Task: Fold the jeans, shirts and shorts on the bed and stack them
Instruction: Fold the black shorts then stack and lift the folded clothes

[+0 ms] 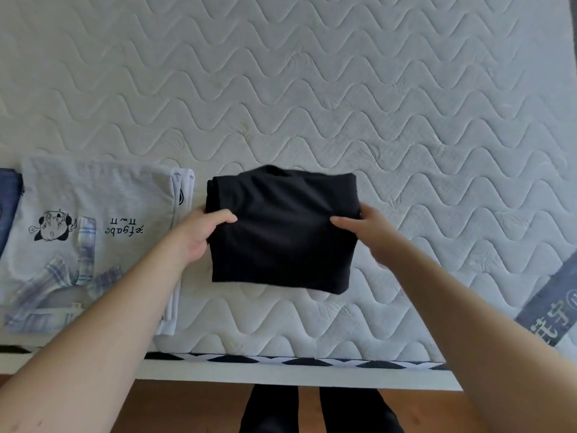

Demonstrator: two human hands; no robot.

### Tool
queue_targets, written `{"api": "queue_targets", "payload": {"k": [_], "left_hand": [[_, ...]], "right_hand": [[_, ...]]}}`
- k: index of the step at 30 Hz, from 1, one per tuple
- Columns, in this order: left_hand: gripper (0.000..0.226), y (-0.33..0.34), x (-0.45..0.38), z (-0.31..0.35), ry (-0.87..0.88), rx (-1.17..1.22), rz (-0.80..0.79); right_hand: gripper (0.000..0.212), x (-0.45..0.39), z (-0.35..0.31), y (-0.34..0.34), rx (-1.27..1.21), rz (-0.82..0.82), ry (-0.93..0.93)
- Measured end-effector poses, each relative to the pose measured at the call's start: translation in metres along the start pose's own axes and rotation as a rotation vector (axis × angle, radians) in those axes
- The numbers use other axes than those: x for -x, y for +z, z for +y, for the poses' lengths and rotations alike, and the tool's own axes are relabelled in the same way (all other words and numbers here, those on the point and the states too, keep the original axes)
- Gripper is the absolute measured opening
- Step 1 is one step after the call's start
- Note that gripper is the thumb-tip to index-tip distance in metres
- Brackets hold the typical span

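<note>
A folded black garment (281, 229) is held just above the white quilted mattress (312, 89), near its front edge. My left hand (199, 232) grips its left side, thumb on top. At the garment's right side my right hand (365, 232) grips it the same way. To the left lies a folded light grey shirt (93, 207) with a cartoon print and a plaid collar, on top of another white folded piece. A bit of blue denim (7, 201) shows at the far left edge, under or beside the grey shirt.
The mattress's front edge has a black-and-white patterned band (281, 359) above a white bed frame. A grey label strip (549, 304) crosses the mattress at the right. Below are a wooden floor and my dark-clad legs (318, 410).
</note>
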State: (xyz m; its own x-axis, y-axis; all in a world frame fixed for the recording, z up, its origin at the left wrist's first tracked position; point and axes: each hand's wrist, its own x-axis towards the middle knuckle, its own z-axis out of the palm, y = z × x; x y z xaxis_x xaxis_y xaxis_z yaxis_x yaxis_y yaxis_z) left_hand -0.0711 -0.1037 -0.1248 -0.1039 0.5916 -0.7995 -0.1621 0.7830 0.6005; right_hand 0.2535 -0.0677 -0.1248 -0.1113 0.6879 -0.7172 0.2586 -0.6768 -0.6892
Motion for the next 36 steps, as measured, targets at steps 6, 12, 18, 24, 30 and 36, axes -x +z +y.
{"api": "queue_targets", "payload": {"k": [6,12,18,24,30,36], "left_hand": [[0.046,0.013,0.017,0.058,0.463,-0.195,-0.031],[0.065,0.013,0.011,0.038,0.616,-0.501,-0.065],[0.073,0.015,0.003,-0.059,0.472,-0.66,0.048],[0.038,0.034,0.026,-0.096,0.654,-0.714,0.28],[0.062,0.061,0.039,-0.106,1.069,-1.373,0.139],[0.089,0.079,0.025,-0.111,1.09,-1.801,0.031]], "right_hand": [[0.026,0.007,-0.041,-0.039,-0.056,0.055,-0.267],[0.039,0.003,-0.014,-0.048,-0.003,0.235,-0.269],[0.052,0.022,0.074,-0.028,0.119,0.272,-0.094],[0.026,0.039,0.103,-0.023,-0.002,0.367,0.082],[0.017,0.046,0.097,-0.001,0.049,0.502,0.103],[0.037,0.038,0.09,0.01,0.028,0.445,0.111]]}}
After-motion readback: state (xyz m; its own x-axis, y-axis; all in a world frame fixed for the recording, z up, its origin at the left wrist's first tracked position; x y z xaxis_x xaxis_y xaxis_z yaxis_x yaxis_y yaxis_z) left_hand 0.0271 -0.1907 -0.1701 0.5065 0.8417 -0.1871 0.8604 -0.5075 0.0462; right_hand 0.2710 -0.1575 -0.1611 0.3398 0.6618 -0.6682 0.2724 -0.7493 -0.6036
